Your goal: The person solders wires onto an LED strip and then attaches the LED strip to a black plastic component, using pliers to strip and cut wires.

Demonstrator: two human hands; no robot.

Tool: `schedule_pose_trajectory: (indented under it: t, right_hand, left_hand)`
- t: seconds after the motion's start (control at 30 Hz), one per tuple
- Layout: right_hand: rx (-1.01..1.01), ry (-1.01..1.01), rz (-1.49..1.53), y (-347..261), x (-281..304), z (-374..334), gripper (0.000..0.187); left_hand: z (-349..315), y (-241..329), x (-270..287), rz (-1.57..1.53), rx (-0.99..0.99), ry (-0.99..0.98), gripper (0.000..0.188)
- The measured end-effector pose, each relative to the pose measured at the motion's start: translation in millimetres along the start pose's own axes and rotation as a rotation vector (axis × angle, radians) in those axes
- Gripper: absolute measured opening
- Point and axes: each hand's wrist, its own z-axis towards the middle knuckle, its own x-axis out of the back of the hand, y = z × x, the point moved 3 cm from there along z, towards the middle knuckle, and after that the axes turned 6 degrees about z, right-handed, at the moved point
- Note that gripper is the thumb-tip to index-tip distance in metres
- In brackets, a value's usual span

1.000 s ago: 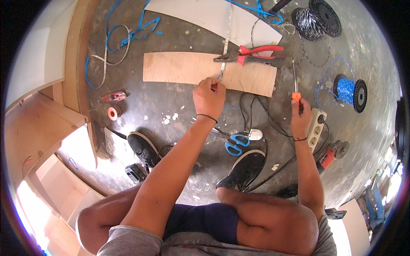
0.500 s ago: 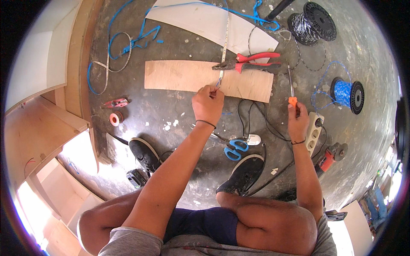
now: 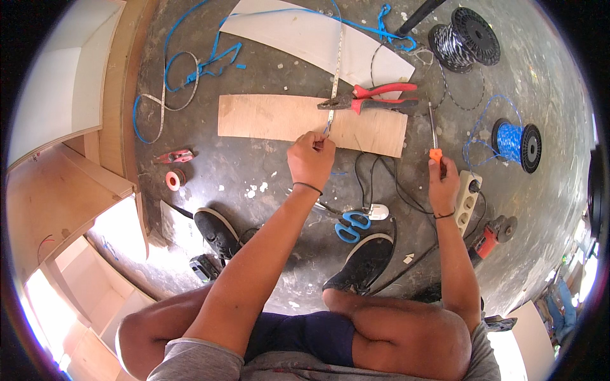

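Observation:
My left hand (image 3: 311,159) is closed in a pinch at the near end of a thin pale LED strip (image 3: 335,73), where short blue wires show. The strip runs away from me across a plywood board (image 3: 267,116). Red-and-black combination pliers (image 3: 375,98) lie over the strip on that board. In my right hand (image 3: 444,187) is a soldering iron (image 3: 434,143) with an orange handle, its thin metal shaft pointing away from me. Its tip is apart from the strip, right of the board. My left fingers hide the wire ends.
Blue-handled scissors (image 3: 351,227), a power strip (image 3: 467,203) and an angle grinder (image 3: 494,238) lie near my feet. Cord spools (image 3: 467,41) stand at right. A solder spool (image 3: 175,180) and small red pliers (image 3: 175,156) lie left, beside wooden cabinets (image 3: 70,203). Dark cables cross the floor.
The whole view has shifted slightly, so the floor things sit a little lower. Both hands keep their holds and have barely moved.

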Motion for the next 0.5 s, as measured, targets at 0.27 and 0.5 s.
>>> schedule_pose_trajectory:
  t: [0.27, 0.5]
  right_hand:
    - [0.005, -0.003, 0.005, -4.0, -2.4, -0.7, 0.03]
    - [0.01, 0.006, -0.005, 0.6, -1.7, -0.8, 0.03]
  left_hand:
    - [0.1, 0.0, 2.2, 0.005, 0.025, -0.004, 0.016]
    - [-0.7, 1.5, 2.6, 0.055, 0.04, -0.014, 0.014]
